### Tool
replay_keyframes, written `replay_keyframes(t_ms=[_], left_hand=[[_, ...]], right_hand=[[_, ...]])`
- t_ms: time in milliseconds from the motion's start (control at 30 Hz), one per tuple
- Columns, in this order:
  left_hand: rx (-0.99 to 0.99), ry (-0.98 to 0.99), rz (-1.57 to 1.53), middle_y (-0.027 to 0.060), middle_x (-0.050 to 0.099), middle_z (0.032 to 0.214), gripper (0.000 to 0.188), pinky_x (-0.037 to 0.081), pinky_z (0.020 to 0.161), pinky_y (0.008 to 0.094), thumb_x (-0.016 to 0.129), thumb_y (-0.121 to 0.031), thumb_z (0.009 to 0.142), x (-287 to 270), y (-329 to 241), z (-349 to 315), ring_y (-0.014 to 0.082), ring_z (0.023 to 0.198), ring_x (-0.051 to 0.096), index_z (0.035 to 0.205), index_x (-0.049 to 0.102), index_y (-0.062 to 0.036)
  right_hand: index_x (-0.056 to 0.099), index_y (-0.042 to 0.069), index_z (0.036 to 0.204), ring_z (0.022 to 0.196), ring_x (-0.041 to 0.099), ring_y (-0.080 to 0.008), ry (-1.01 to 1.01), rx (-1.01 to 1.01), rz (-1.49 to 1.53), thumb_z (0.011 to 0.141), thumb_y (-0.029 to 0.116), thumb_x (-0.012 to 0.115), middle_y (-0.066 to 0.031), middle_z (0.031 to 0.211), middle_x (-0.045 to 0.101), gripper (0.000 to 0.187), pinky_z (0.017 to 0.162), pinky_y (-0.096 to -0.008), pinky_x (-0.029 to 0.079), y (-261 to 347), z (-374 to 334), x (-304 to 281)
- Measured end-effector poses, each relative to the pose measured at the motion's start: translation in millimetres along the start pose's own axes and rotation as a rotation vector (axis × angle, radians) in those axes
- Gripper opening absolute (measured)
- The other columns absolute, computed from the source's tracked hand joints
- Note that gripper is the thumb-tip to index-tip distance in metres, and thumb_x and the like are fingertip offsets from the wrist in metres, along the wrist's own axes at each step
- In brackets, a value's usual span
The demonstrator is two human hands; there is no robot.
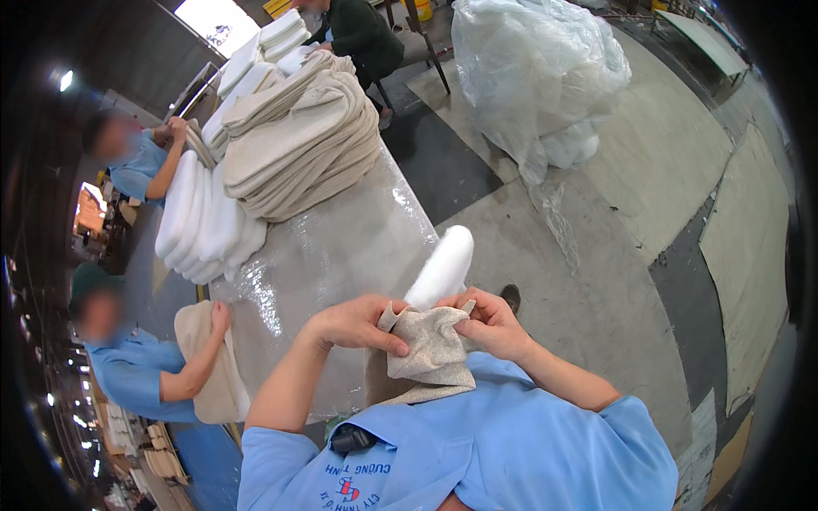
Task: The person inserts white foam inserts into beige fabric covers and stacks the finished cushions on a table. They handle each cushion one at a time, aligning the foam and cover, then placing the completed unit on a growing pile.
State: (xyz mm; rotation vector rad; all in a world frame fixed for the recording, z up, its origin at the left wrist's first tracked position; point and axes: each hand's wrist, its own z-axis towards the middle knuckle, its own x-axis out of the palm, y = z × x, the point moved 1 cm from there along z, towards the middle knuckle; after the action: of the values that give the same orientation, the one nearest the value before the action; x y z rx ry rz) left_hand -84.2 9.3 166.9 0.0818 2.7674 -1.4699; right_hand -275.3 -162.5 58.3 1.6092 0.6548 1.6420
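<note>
My left hand (366, 325) pinches one side of a beige fabric cover (423, 341) at its upper edge. The opposite side of that edge is gripped between the fingers of my right hand (490, 324). Out of the cover's opening, between both hands, sticks a white padding piece (443, 264) with a rounded end; its lower part is hidden inside the fabric. The cover is bunched and folded close against my blue shirt.
A plastic-covered table (315, 255) bears a tall stack of beige covers (298, 136) and a row of white pads (209, 221). Co-workers sit or stand along its left and far sides; one holds a beige cover (204, 362). A big clear plastic bag (541, 77) of white material stands on the floor.
</note>
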Motion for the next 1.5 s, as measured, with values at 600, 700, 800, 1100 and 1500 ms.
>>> replay_keyframes(t_ms=[600,700,800,1100,1500], left_hand=[[0.192,-0.130,-0.927,0.0125,0.072,0.124,0.039,0.060,0.096,0.0377,0.060,-0.025,0.107,-23.3,102.5,14.6,0.0214,0.109,0.072,0.136,0.063,0.0005],[0.365,-0.006,-0.904,0.0165,0.069,0.132,0.046,0.059,0.100,0.0416,0.063,-0.028,0.104,-26.6,102.8,26.7,0.0251,0.116,0.071,0.138,0.059,0.0030],[0.396,0.028,-1.022,0.0169,0.069,0.132,0.048,0.058,0.102,0.0403,0.066,-0.023,0.102,-11.2,80.0,32.8,0.0248,0.118,0.071,0.141,0.055,0.0036],[0.176,-0.136,-0.755,0.0100,0.071,0.122,0.046,0.057,0.092,0.0313,0.066,-0.032,0.104,-15.9,54.8,36.9,0.0157,0.107,0.069,0.136,0.061,0.0015],[0.172,-0.301,-0.240,0.0028,0.072,0.115,0.031,0.051,0.094,0.0314,0.064,-0.028,0.107,-44.0,44.3,64.7,0.0108,0.106,0.063,0.126,0.070,-0.0046]], right_hand=[[0.057,0.006,0.090,0.074,0.049,-0.0024,-0.276,0.004,-0.289,0.091,0.002,0.063,0.0062,0.083,0.055,0.007,0.063,-0.0221,0.041,-8.7,24.0,4.1],[0.055,0.007,0.088,0.071,0.050,-0.0027,-0.281,-0.038,-0.282,0.094,0.002,0.065,0.0044,0.083,0.060,0.012,0.062,-0.0222,0.042,-17.2,24.9,-5.8],[0.055,0.008,0.092,0.072,0.055,-0.0040,-0.275,0.004,-0.165,0.096,0.005,0.068,0.0030,0.084,0.063,0.015,0.064,-0.0230,0.046,-13.1,27.1,-4.1],[0.060,0.005,0.112,0.074,0.064,-0.0070,-0.306,0.171,-0.195,0.096,0.005,0.073,-0.0014,0.090,0.068,0.021,0.065,-0.0228,0.052,-13.7,22.7,-7.8],[0.062,0.004,0.101,0.083,0.061,-0.0065,-0.360,0.018,-0.282,0.090,0.003,0.077,-0.0002,0.095,0.068,0.019,0.074,-0.0249,0.052,-10.1,18.3,-18.7]])
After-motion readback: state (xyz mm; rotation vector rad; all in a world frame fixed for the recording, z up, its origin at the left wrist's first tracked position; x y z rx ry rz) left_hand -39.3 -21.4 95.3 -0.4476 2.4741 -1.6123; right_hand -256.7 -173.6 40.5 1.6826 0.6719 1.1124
